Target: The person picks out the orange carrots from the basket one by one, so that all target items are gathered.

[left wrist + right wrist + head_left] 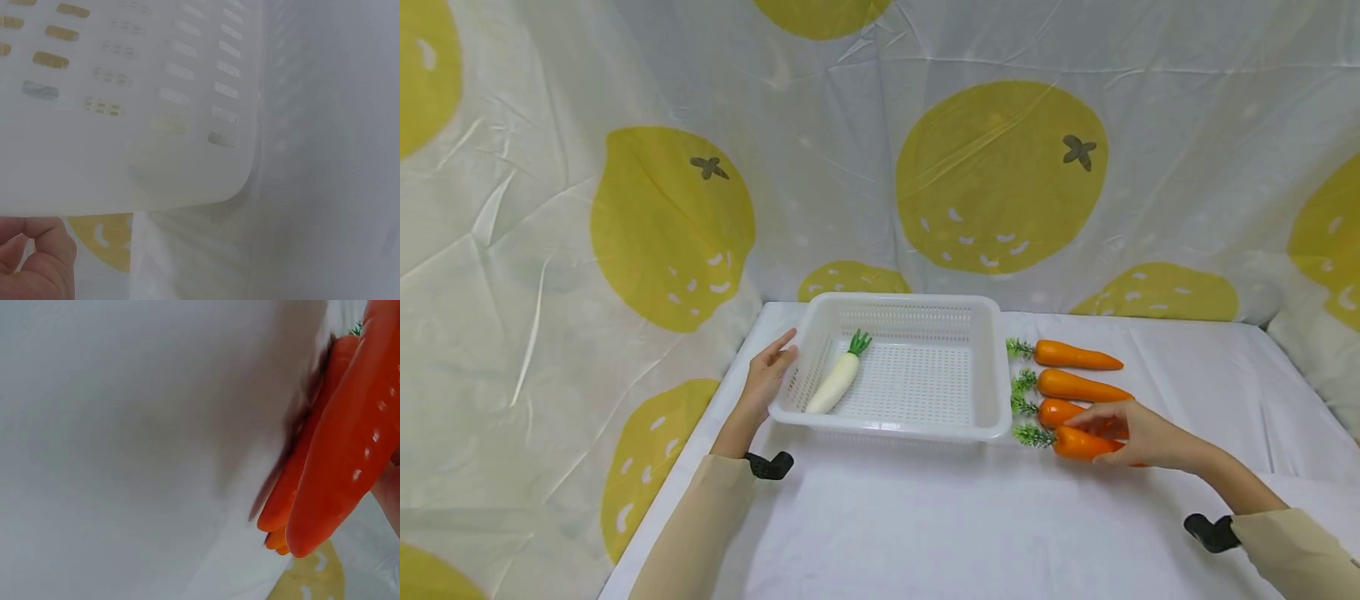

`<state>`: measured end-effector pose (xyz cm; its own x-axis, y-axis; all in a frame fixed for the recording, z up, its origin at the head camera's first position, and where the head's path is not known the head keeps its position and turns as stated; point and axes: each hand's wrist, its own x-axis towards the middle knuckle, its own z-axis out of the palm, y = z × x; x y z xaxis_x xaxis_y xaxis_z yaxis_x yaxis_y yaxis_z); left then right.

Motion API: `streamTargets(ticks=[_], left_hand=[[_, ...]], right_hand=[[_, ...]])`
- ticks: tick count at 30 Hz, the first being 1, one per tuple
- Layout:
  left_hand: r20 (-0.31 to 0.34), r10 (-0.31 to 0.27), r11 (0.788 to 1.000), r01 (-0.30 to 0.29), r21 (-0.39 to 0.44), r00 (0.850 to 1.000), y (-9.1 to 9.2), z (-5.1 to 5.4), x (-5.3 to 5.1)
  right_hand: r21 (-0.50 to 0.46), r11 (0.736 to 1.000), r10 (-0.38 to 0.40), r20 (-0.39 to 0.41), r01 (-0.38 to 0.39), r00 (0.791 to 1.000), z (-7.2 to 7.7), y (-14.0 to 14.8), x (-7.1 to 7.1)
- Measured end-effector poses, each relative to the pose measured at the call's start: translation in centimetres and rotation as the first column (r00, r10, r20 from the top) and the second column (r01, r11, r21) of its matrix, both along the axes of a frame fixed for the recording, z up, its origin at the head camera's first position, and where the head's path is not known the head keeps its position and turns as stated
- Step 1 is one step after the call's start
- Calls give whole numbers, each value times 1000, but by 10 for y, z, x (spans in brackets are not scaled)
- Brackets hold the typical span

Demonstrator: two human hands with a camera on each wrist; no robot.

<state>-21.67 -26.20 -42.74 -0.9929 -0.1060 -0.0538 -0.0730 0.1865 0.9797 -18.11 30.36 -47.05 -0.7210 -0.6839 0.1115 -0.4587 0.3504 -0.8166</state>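
My right hand (1138, 435) grips the nearest of several orange carrots, thumb on the near side and fingers over the far side. That carrot (1075, 443) has a green leafy top pointing left; in the right wrist view the held carrot (350, 444) covers part of another carrot (306, 450) beside it. At the left side of a white plastic basket (895, 429), my left hand (767, 375) rests by the rim with loosely bent fingers. The left wrist view shows the basket's slotted wall (144, 156) above those fingers (53, 240). Inside the basket lies a white radish (835, 383) with green leaves.
To the right of the basket, more carrots lie in a row: the farthest carrot (1075, 355), a second carrot (1082, 385) and a third carrot (1057, 412) partly behind the right hand. A white cloth (925, 525) covers the table. A lemon-patterned curtain (827, 167) stands behind and at the sides.
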Motion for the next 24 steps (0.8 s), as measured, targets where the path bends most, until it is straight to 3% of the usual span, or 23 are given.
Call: streamTargets(ticks=[6,9,24], left_hand=[[-6,3,1000,-3,4,1000,-1,0,0],[-10,14,1000,-14,10,1000,0,1,0],[-9,7,1000,-7,16,1000,1,0,0]], right_hand=[[3,1000,-1,-37,1,999,-7,-4,4],[-8,1000,-11,-2,11,1000,-13,-5,5],[37,993,-108,-58,110,992,-26,-7,12]])
